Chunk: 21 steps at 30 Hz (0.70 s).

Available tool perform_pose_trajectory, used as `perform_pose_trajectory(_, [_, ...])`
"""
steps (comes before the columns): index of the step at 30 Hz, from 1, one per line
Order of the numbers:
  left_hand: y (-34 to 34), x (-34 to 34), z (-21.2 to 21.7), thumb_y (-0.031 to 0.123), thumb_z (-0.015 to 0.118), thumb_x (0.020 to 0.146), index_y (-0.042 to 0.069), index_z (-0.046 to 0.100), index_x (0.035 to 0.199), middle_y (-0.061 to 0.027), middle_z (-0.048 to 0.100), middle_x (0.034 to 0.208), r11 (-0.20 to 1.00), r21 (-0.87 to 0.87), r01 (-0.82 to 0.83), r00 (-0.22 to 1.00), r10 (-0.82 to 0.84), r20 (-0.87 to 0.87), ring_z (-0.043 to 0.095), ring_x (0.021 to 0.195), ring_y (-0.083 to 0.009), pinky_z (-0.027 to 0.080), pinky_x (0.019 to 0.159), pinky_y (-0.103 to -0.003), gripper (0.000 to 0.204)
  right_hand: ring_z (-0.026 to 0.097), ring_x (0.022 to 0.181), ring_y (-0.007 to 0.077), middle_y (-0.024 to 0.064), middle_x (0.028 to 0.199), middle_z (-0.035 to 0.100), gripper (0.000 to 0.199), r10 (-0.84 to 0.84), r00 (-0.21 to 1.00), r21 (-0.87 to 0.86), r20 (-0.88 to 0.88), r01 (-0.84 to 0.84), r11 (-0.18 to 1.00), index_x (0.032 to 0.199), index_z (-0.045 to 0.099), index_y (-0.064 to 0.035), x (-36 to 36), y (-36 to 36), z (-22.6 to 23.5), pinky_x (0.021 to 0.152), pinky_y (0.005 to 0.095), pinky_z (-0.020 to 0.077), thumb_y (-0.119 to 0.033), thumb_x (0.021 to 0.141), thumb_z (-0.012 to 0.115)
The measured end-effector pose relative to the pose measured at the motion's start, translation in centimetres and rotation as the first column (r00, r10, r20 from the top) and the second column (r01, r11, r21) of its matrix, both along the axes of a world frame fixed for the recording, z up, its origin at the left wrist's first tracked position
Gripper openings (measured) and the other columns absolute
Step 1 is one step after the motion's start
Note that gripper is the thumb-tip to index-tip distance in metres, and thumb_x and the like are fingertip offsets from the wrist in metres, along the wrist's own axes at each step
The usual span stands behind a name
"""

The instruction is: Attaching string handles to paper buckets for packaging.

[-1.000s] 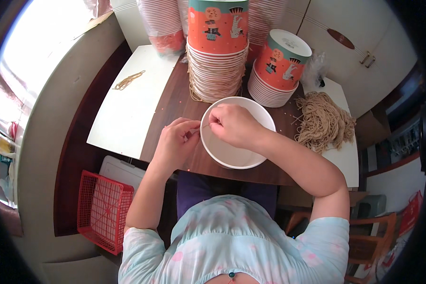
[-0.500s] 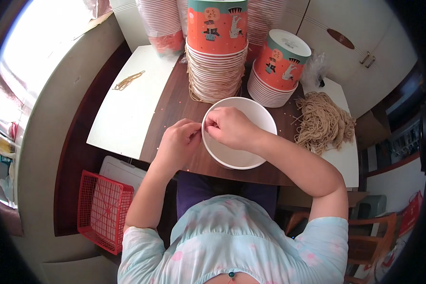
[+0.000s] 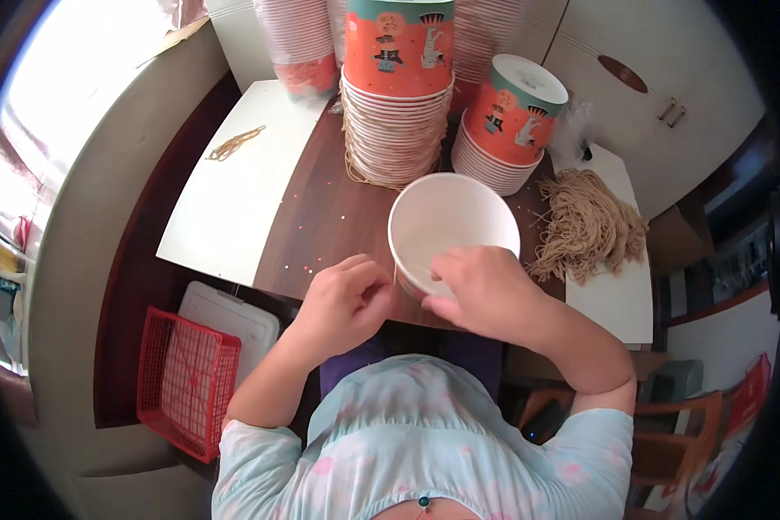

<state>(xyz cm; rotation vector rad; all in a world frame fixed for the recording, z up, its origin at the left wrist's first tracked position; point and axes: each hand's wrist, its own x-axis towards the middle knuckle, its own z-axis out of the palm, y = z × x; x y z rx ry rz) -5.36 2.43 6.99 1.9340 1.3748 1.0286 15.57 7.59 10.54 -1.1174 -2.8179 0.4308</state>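
The person wears a pale mint short-sleeved top with faint pink blotches, gathered at the neckline around a small dark bead at six o'clock. Both forearms are bare; dark purple trousers show beneath.

White paper bowl (image 3: 453, 227) stands upright, empty, on the brown tabletop (image 3: 325, 225).

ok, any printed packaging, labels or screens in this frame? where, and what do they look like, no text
Tall stack of paper bowls: table's far edge, centre; top bowl orange with teal rim and cartoon figures.
Shorter stack of paper bowls: to its right; same orange and teal print, white base up.
Bagged bowl stack: far left of those; clear plastic wrap, pinkish rims.
White bowl: under the right hand; unprinted inside.
No screens.
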Motion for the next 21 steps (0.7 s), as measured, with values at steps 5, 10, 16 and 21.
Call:
perform_pose_trajectory(5, [0.2, 0.4, -0.5, 0.003, 0.058, 0.085, -0.001, 0.058, 0.080, -0.0101, 0.063, 0.090, 0.979, 0.011, 0.204, 0.758, -0.165, 0.632, 0.056, 0.080, -0.0122, 0.044, 0.068, -0.026, 0.007, 0.062, 0.074, 0.0318, 0.0120, 0.081, 0.061, 0.020, -0.024, 0.977, 0.140, -0.213, 0.055, 0.989, 0.080, 0.058, -0.0029, 0.3, -0.3, -1.1, 0.064, 0.0409, 0.0507, -0.017, 0.076, 0.071])
perform_pose_trajectory(10, [2.3, 1.0, -2.7, 0.003, 0.055, 0.093, -0.001, 0.060, 0.098, -0.0110, 0.066, 0.103, 0.841, -0.090, 0.534, 0.407, -0.162, 0.899, 0.062, 0.089, -0.0127, 0.051, 0.078, -0.026, 0.009, 0.062, 0.074, 0.0299, 0.0113, 0.081, 0.060, 0.014, -0.024, 0.955, 0.318, -0.296, 0.122, 0.940, 0.083, 0.057, -0.0037, 0.0, -2.0, -1.8, 0.062, 0.0387, 0.0509, -0.011, 0.078, 0.068])
perform_pose_trajectory(16, [0.7, 1.8, -2.2, -0.005, 0.064, 0.076, -0.002, 0.062, 0.107, -0.0122, 0.063, 0.101, 0.933, 0.187, 0.308, 0.875, -0.355, 0.329, 0.064, 0.089, -0.0192, 0.053, 0.081, -0.029, 0.031, 0.062, 0.073, 0.0273, 0.0108, 0.083, 0.062, 0.021, 0.025, 0.677, 0.278, -0.735, 0.268, 0.922, 0.100, 0.060, -0.0033, -0.1, -5.5, -4.1, 0.062, 0.0373, 0.0501, -0.002, 0.079, 0.064])
perform_pose_trajectory(21, [0.7, 2.5, -3.2, 0.000, 0.071, 0.068, 0.000, 0.064, 0.097, -0.0088, 0.062, 0.088, 0.715, 0.623, 0.317, 0.944, -0.299, -0.138, 0.061, 0.077, -0.0238, 0.052, 0.069, -0.035, 0.029, 0.057, 0.067, 0.0244, 0.0095, 0.081, 0.058, 0.024, 0.324, 0.800, 0.461, -0.505, -0.068, 0.885, 0.092, 0.059, -0.0048, -0.4, -7.8, -4.8, 0.059, 0.0348, 0.0455, -0.001, 0.070, 0.068])
